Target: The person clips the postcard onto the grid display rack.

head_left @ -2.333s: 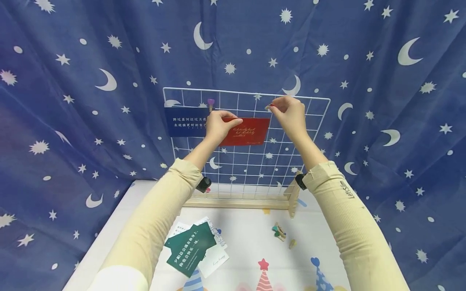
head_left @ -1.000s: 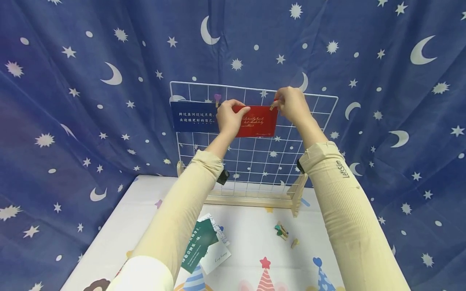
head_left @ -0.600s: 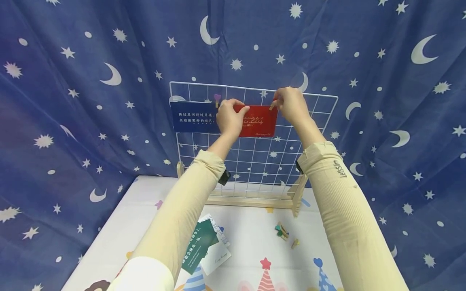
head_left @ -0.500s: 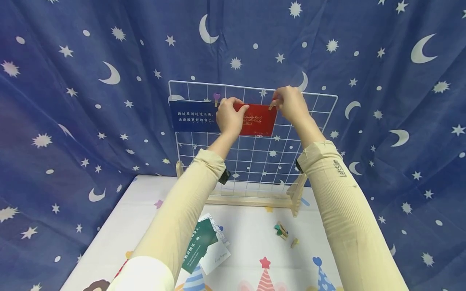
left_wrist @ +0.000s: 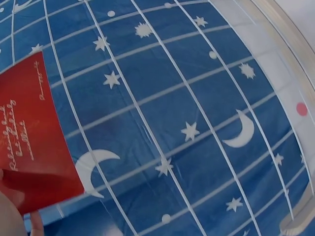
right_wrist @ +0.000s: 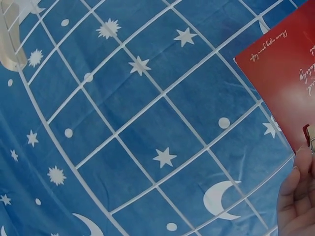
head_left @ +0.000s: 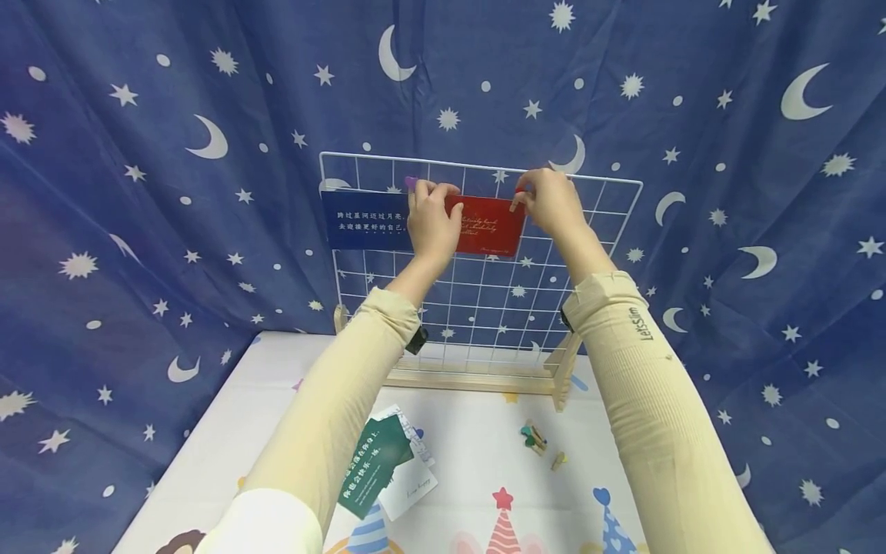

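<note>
A red card (head_left: 487, 225) with gold script lies against the white wire grid (head_left: 484, 308), to the right of a blue card (head_left: 367, 221) with white characters. My left hand (head_left: 434, 223) holds the red card near its upper left, thumb in front and fingers at the top edge, covering that corner. A purple clothespin (head_left: 411, 183) peeks out beside those fingers. At the red card's upper right corner, my right hand (head_left: 550, 201) pinches a small red-topped wooden clothespin (right_wrist: 309, 135), which sits on the card's edge in the right wrist view.
The grid stands in a wooden base (head_left: 477, 380) on a white patterned tablecloth. Loose cards, a green one (head_left: 377, 465) on top, lie at front left. Several small clothespins (head_left: 534, 437) lie at front right. A blue star-and-moon curtain (head_left: 727, 192) hangs behind.
The red card moved up and right against the grid, and the right hand brought the clothespin to its corner. Just now the left fingers spread slightly leftward, partly covering the purple clothespin.
</note>
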`<control>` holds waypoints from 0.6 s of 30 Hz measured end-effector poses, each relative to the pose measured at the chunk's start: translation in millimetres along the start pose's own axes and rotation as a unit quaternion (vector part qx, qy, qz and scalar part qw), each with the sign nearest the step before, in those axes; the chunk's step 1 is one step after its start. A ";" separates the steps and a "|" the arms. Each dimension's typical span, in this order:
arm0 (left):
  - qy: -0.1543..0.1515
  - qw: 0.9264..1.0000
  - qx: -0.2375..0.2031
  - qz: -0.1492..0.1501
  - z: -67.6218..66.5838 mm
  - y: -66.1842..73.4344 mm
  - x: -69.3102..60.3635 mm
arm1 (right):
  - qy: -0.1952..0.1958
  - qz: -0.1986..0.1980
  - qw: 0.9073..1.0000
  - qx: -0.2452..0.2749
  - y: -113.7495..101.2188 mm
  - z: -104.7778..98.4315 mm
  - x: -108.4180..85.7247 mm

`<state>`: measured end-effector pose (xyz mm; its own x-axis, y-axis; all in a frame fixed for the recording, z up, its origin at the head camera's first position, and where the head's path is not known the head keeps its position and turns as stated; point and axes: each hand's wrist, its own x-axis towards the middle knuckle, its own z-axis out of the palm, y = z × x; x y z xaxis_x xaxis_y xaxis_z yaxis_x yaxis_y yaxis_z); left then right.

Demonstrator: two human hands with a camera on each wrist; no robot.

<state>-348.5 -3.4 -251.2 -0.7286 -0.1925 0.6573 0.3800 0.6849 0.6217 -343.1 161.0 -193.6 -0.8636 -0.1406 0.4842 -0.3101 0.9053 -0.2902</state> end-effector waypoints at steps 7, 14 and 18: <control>-0.001 0.996 0.061 0.065 -22.0 -6.4 2.2 | 0.030 -0.010 0.999 -0.012 -3.7 2.9 -3.6; 0.025 0.997 0.023 0.062 -42.3 -21.1 0.4 | 0.042 -0.005 0.999 -0.022 -5.6 3.9 -7.0; 0.035 0.998 -0.003 0.051 -50.3 -34.3 -3.4 | 0.036 0.000 0.999 -0.030 -5.1 5.0 -9.6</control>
<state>-330.4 -61.5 -253.3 -0.6444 -0.1715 0.7452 0.4536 0.6988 0.5531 -335.2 155.7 -200.9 -0.8324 -0.1141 0.5423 -0.2841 0.9280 -0.2410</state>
